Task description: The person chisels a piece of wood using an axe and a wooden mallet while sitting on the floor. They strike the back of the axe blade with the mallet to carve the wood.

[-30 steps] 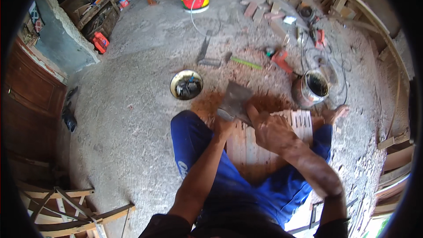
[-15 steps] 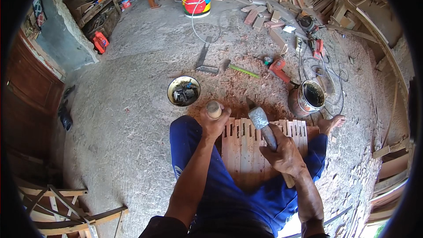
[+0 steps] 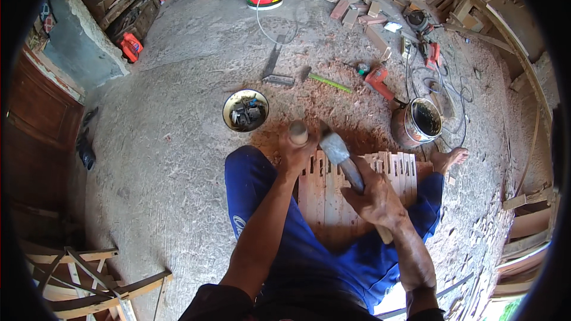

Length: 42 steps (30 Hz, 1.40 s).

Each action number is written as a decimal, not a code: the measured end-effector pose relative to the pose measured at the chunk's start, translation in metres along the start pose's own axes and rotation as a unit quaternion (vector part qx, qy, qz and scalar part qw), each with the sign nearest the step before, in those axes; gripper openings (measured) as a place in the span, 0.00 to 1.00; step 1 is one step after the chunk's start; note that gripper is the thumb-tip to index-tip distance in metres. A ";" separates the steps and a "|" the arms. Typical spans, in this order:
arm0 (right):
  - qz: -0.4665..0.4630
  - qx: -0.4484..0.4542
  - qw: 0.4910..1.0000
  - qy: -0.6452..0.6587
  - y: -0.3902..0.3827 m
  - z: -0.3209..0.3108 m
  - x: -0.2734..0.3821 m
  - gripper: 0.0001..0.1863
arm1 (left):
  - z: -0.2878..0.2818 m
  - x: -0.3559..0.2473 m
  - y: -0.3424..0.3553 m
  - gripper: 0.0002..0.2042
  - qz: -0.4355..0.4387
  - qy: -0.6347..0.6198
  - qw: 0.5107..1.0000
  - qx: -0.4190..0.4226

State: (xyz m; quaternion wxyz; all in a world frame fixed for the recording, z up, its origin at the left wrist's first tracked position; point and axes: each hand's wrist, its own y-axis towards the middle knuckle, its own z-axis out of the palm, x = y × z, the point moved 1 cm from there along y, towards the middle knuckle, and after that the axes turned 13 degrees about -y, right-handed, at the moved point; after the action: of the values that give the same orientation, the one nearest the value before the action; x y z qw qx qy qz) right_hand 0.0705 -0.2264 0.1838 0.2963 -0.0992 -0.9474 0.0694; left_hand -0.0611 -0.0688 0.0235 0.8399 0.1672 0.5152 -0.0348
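Where half a second ago the grey-metal-headed striking tool with a wooden shaft (image 3: 348,170) was carried lower and farther toward 4 o'clock, it is now swung toward 10 o'clock, its head brought just beside the round, pale wooden handle (image 3: 298,133) seen end-on. Contact is not visible; depth between the two cannot be told. By judgement, the pair has been drawn into a closer striking arrangement, though no blow can be confirmed. The wooden handle is gripped upright in the left hand (image 3: 292,154), fingers wrapped tightly round it; its lower end is hidden by the fist. The striking tool's shaft is clasped in the right hand (image 3: 377,199), fingers closed, at 3 o'clock over the row of pale, slotted wooden strips (image 3: 324,196). That row is found between the legs in blue trousers (image 3: 256,181), slots toward 12 o'clock; the left fist is held at its 11 o'clock edge. From the row, noted: cream round bowl of dark pieces (image 3: 226,114) at 10:30, hammer with a yellow-green handle (image 3: 331,82) at 12, round metal paint-stained tin (image 3: 407,126) at 1:30. No shift is noted in these strips.
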 end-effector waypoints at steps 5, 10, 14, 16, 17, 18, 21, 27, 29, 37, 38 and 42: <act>-0.167 -0.104 0.975 -0.104 0.020 -0.029 0.032 0.33 | -0.017 0.034 0.018 0.16 -0.003 -0.052 0.998 0.026; -0.195 -0.086 0.935 -0.284 0.044 -0.023 0.044 0.35 | -0.031 0.039 0.013 0.12 0.173 0.231 0.957 0.041; -0.196 -0.006 0.924 -0.329 0.069 -0.008 0.034 0.34 | -0.040 0.048 0.012 0.10 0.262 0.389 0.880 0.068; -0.232 -0.034 0.924 -0.301 0.051 -0.031 0.054 0.34 | -0.027 0.030 0.013 0.09 0.246 0.374 0.892 0.059; -0.206 -0.019 0.928 -0.311 0.045 -0.041 0.063 0.35 | -0.010 0.016 0.010 0.09 0.133 0.211 0.968 0.024; -0.190 -0.020 0.931 -0.311 0.042 -0.043 0.065 0.35 | -0.004 0.010 0.008 0.09 0.015 0.042 0.999 -0.016; -0.170 -0.031 0.921 -0.350 0.053 -0.019 0.040 0.32 | -0.029 0.060 0.010 0.11 0.052 0.177 0.982 0.035; -0.171 -0.018 0.930 -0.324 0.051 -0.040 0.048 0.32 | -0.022 0.058 0.014 0.09 -0.003 0.007 1.000 0.018; -0.168 -0.009 0.931 -0.323 0.049 -0.039 0.058 0.33 | -0.051 0.086 0.012 0.09 0.020 0.119 0.992 0.022; -0.133 0.008 0.965 -0.226 0.051 -0.003 0.008 0.29 | -0.004 0.012 -0.006 0.17 0.101 0.091 0.990 0.031; -0.122 0.000 0.976 -0.180 0.047 -0.001 0.004 0.31 | -0.007 0.010 0.000 0.15 0.096 0.119 0.987 0.039; -0.083 -0.040 0.994 -0.056 0.031 -0.001 -0.005 0.34 | -0.010 0.006 0.016 0.07 -0.036 -0.096 0.994 -0.050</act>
State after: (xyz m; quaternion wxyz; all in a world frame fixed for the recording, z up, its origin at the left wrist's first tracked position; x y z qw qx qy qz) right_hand 0.0792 -0.1975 0.1762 0.2437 -0.0281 -0.9694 0.0124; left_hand -0.0627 -0.0496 0.0185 0.8909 0.1027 0.4390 -0.0551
